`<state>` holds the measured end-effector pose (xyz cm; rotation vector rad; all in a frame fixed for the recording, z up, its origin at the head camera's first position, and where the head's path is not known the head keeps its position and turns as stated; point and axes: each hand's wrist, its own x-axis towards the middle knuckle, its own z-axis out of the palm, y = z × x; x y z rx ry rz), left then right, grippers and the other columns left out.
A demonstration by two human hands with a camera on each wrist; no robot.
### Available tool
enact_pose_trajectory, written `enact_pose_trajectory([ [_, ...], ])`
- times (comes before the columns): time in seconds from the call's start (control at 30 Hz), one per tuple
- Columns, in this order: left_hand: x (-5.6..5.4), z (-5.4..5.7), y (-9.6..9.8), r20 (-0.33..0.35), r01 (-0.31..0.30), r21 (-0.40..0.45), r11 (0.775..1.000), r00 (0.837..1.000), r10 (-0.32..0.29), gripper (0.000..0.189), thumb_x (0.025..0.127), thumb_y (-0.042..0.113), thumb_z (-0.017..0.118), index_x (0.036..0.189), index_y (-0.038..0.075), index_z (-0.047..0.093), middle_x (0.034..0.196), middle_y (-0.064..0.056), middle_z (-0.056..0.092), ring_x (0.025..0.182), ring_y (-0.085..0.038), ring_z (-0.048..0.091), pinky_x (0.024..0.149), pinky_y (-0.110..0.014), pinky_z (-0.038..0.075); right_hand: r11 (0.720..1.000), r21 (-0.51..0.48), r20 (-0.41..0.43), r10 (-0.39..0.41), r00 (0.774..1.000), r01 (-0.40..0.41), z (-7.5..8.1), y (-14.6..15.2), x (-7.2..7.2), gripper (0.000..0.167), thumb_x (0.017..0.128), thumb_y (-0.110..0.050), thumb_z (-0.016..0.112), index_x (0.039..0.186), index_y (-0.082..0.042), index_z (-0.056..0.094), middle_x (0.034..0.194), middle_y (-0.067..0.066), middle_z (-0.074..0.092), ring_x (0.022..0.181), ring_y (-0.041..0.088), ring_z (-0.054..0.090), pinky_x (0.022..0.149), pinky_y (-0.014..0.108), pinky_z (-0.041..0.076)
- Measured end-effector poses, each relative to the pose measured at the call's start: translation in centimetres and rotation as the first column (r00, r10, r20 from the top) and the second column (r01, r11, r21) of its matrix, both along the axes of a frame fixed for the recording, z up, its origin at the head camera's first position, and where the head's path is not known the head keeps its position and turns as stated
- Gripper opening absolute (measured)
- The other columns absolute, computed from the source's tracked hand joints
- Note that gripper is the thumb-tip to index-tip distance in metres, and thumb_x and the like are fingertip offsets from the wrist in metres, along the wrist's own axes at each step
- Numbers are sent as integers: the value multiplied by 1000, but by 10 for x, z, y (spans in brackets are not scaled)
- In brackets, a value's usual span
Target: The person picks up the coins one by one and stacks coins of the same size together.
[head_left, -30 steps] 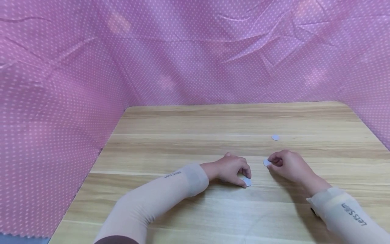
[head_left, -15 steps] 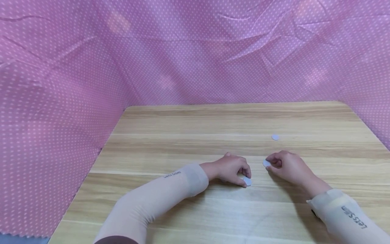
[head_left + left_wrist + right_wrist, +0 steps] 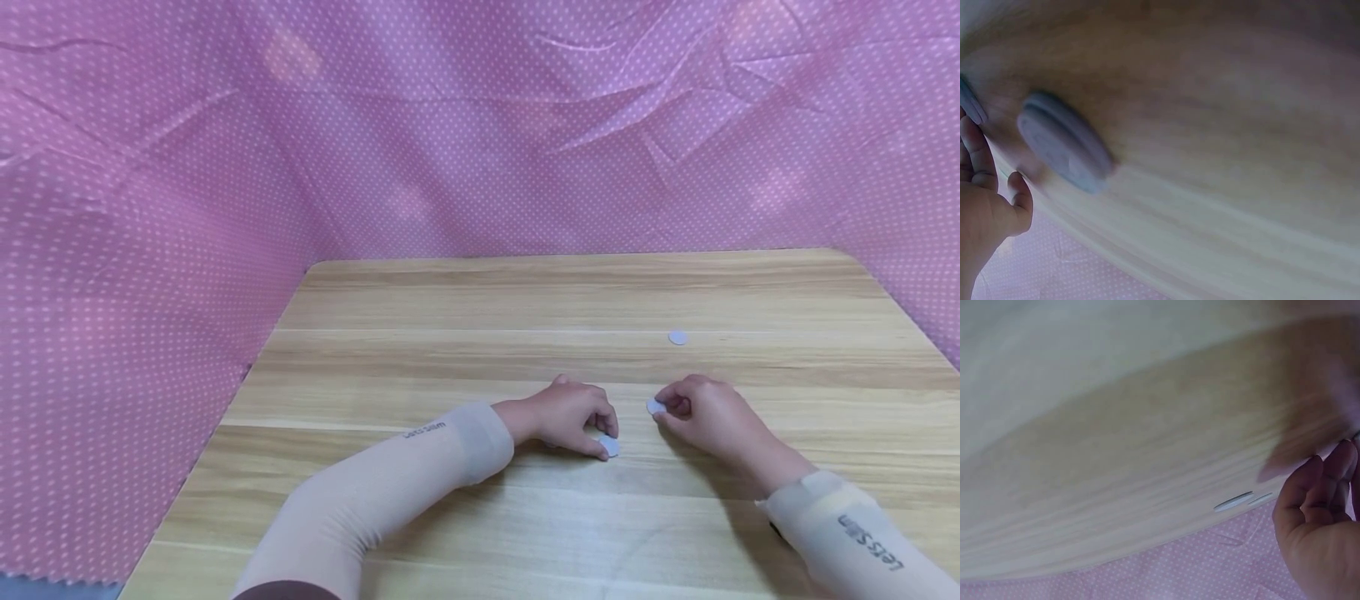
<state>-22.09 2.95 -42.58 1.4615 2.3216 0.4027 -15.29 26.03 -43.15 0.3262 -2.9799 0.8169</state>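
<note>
Pink dotted cloth (image 3: 480,133) backs a wood-grain table (image 3: 420,321); step in hand looks like two-handed positioning, next move probably calls for a small, level shift with light pinches. Right hand (image 3: 712,419) pinches the right-hand disc (image 3: 652,407) at its edge between thumb and finger, disc poking out leftward, on the near side of the far disc (image 3: 678,337) and slightly left. Left hand (image 3: 572,417) curls thumb and finger round the left-hand disc (image 3: 611,447), nearer and further left again; table contact unclear for both.
</note>
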Motion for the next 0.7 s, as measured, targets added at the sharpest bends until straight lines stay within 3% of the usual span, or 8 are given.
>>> enact_pose_trajectory([
  [0.7,0,0,1,-8,-9,10,1000,1000,9,21,79,40,76,95,27,70,87,19,53,82,6,46,77,-23,25,997,-7,-29,79,996,-80,-2,-13,16,15,78,-18,77,88,-12,68,82,-7,59,74,8,55,67,29,49],
])
